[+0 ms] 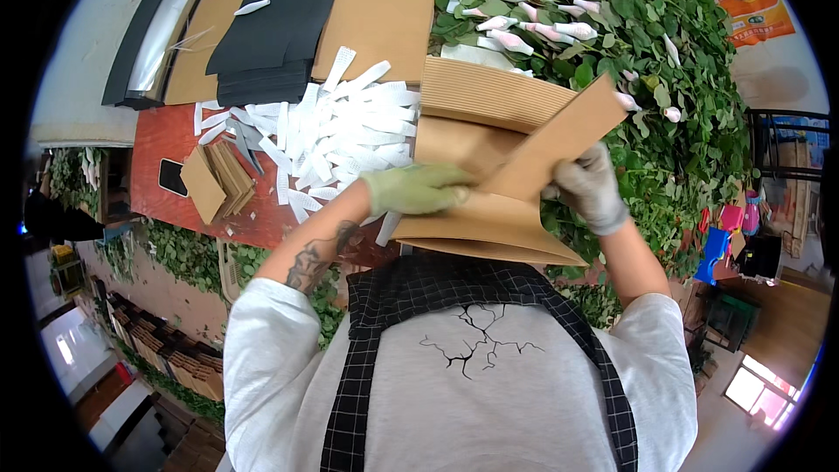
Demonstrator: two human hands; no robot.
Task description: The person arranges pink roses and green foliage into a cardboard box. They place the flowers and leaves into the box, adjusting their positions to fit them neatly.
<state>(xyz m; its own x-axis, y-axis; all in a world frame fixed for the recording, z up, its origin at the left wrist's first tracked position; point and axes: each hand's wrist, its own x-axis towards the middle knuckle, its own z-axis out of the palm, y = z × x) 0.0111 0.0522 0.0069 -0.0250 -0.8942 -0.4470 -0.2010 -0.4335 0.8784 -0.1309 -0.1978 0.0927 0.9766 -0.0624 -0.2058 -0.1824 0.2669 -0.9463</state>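
My left hand [418, 188], in a green glove, lies with fingers stretched out, slightly blurred, on a folded brown kraft paper sheet [488, 234]. My right hand [587, 185], in a grey glove, grips a long cardboard strip [566, 127] slanting up to the right across the paper. Behind them lies a stack of corrugated brown sheets [485, 87]. Left of my left hand is a heap of white mesh sleeves [323, 131]; some reach under my forearm.
Red tabletop [162, 201] holds small cardboard pieces [218, 179], a phone [172, 177] and grey scissors-like items [240, 144]. Black sheets [266, 26] and brown sheets [371, 9] lie behind. Leafy rose stems with wrapped buds [664, 157] cover the right. A dark chair-like frame [778, 149] stands beyond.
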